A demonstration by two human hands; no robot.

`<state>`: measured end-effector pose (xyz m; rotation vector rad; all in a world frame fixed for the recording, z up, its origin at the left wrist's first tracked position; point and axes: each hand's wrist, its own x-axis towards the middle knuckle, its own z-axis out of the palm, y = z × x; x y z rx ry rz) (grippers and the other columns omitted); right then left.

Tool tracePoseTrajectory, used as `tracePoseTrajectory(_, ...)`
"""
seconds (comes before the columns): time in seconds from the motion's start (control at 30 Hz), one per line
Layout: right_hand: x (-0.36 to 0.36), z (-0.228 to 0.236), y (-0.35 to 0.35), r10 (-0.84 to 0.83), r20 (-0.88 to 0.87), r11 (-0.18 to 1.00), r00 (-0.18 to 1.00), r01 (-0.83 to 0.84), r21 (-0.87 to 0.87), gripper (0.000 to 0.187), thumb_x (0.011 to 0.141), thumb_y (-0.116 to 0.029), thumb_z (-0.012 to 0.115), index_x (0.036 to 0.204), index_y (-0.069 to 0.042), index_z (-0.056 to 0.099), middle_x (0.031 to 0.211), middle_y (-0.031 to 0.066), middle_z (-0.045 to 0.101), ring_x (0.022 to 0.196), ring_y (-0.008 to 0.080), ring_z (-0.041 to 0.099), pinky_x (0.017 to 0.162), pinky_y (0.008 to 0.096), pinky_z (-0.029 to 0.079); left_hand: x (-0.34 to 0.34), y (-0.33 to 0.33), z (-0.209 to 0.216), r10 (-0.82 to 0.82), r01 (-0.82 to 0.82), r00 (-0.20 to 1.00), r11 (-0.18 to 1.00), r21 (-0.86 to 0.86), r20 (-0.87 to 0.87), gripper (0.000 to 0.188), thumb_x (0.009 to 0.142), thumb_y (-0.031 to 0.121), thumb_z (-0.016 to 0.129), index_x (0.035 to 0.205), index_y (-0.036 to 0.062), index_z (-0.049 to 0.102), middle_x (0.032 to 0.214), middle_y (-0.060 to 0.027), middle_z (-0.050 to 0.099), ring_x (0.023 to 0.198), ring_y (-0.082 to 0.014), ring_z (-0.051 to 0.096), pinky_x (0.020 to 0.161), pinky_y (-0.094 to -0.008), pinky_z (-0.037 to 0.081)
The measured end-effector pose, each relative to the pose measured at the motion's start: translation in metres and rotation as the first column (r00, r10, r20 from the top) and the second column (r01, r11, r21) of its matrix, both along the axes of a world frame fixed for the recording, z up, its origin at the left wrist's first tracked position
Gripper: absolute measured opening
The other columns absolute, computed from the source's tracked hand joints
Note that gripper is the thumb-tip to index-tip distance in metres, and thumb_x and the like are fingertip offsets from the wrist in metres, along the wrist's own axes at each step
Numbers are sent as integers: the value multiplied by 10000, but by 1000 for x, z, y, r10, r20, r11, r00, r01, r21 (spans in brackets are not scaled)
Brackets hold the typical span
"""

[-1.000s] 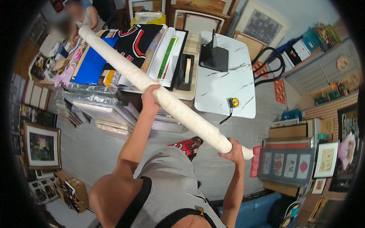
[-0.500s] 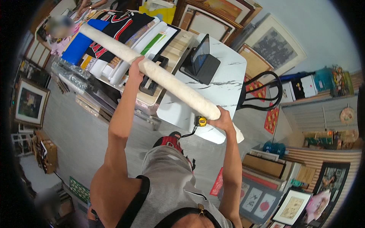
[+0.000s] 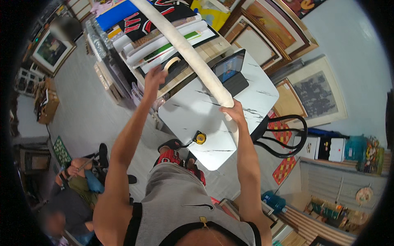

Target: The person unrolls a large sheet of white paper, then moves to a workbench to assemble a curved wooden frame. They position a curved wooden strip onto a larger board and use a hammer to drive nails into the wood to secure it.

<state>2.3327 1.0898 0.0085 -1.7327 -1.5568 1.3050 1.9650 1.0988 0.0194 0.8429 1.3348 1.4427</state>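
A long cream-white roll [image 3: 186, 51] of fabric or paper slants from the far left down toward me. My right hand [image 3: 234, 111] is wrapped around its near end, above the white marble-patterned table [image 3: 184, 104]. My left hand [image 3: 155, 80] is off the roll and closed at a ring of cream-coloured tape [image 3: 171, 63], slightly blurred. Beneath the tape lies a dark tray or case [image 3: 177, 74] on the wooden board. A yellow-and-black tape measure [image 3: 200, 137] rests near the table's front left edge.
A tablet [image 3: 232, 67] in a dark case stands on the table. White rolls [image 3: 164, 41] and a black jersey [image 3: 164, 16] lie beyond. On the right is a black chair [image 3: 287, 137]; picture frames [image 3: 254, 39] lean behind. A person [image 3: 78, 192] sits lower left.
My left hand has let go of the long roll and now has the tape ring. My right hand still holds the near end. The whole view has shifted, with the seated person now showing.
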Motion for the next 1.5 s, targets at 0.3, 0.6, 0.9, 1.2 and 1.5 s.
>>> tracePoseTrajectory(0.3, -12, -11, 19, 84, 213, 991, 973, -104, 82, 644, 503, -362, 813, 1024, -17, 656, 979, 179, 691, 914, 321, 666, 831, 387, 513, 142, -241, -77, -195, 65, 953, 882, -467, -234, 678, 707, 336, 793, 1244, 29, 516, 1026, -153, 644, 910, -256, 623, 874, -361, 482)
tracePoseTrajectory(0.6, -28, -19, 23, 114, 306, 984, 945, -151, 98, 753, 495, -427, 841, 1101, -38, 620, 1033, 177, 682, 978, 331, 650, 866, 399, 500, 200, -257, -88, -400, 159, 626, 906, -393, -670, 834, 621, 382, 816, 1312, 81, 457, 1226, -155, 524, 1141, -346, 484, 990, -426, 404)
tracePoseTrajectory(0.9, 9, -27, 5, 192, 235, 958, 953, -234, 163, 1034, 484, -450, 870, 1345, -74, 439, 1229, 221, 578, 1139, 381, 554, 946, 441, 454, 225, -225, -106, -482, 189, 319, 876, -444, -816, 1049, 590, 314, 838, 1461, 223, 261, 1432, -226, 287, 1204, -432, 417, 996, -508, 394)
tracePoseTrajectory(1.2, 28, -47, -66, 63, 349, 739, 935, -279, 613, 1000, 597, -263, 840, 1435, -83, 324, 1403, 304, 351, 1313, 448, 330, 1063, 519, 299, 230, -210, -142, -545, 281, 77, 816, -506, -835, 760, 685, 120, 693, 1375, 238, 396, 1469, -221, 261, 1197, -447, 445, 918, -512, 463)
tracePoseTrajectory(1.5, 13, -89, -196, 140, 249, 732, 958, -269, 626, 800, 673, -240, 791, 1349, -33, 417, 1370, 241, 412, 1298, 416, 350, 1061, 517, 295, 229, -198, -160, -580, 246, 169, 807, -536, -797, 651, 766, 115, 645, 1353, 281, 416, 1477, -170, 271, 1053, -427, 562, 806, -460, 532)
